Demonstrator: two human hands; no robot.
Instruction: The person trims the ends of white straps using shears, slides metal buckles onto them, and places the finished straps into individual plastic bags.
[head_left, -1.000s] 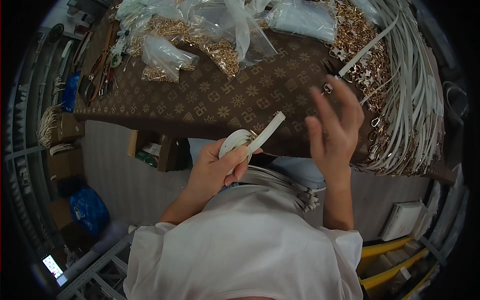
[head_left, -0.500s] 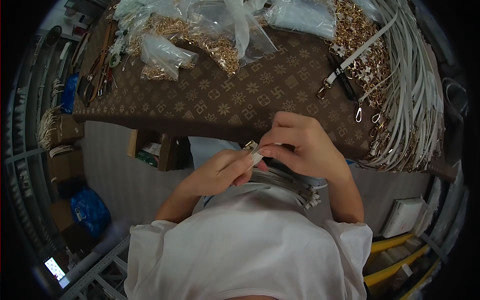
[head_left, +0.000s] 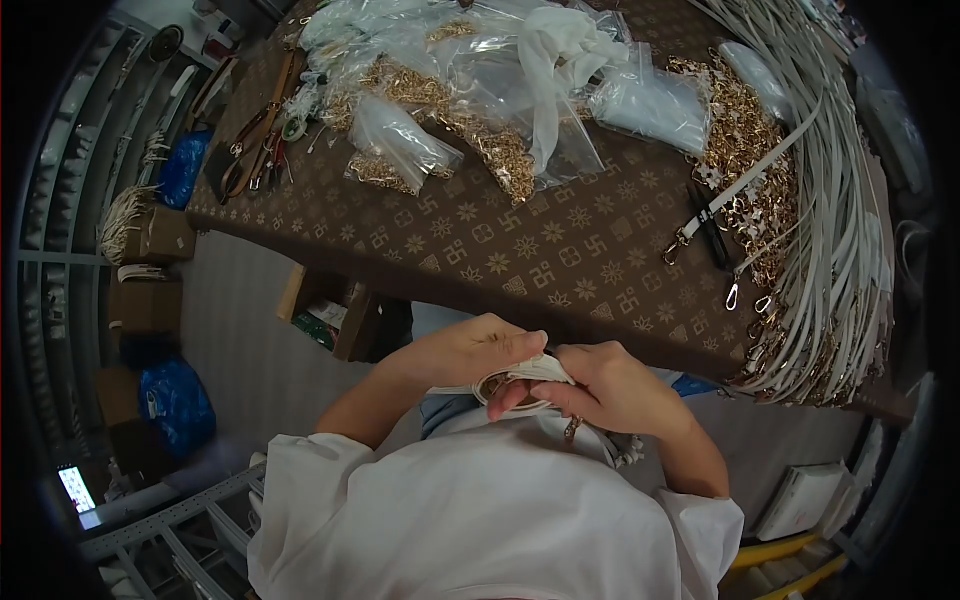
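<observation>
A white strap (head_left: 535, 371) runs between my two hands, bent into loops just above my lap. My left hand (head_left: 470, 352) is closed on it, thumb lying along the top. On the other side my right hand (head_left: 622, 392) pinches the strap between thumb and fingers. Below the right hand hangs a small gold-coloured clasp (head_left: 572, 428). More pale straps with small white pieces (head_left: 630, 450) lie on my lap, partly hidden by my hands and shirt.
The brown patterned table (head_left: 480, 235) carries plastic bags (head_left: 655, 108), gold clasps (head_left: 505, 165), a strap with a hook (head_left: 745, 180) and a thick bundle of white straps (head_left: 835, 250). Beneath the table stands an open box (head_left: 365, 325). Shelves (head_left: 75, 200) line the left side.
The view has shifted, so the table's contents sit lower. My hands have turned, and the strap between them now shows as loops. A clasp has come into view below my right hand.
</observation>
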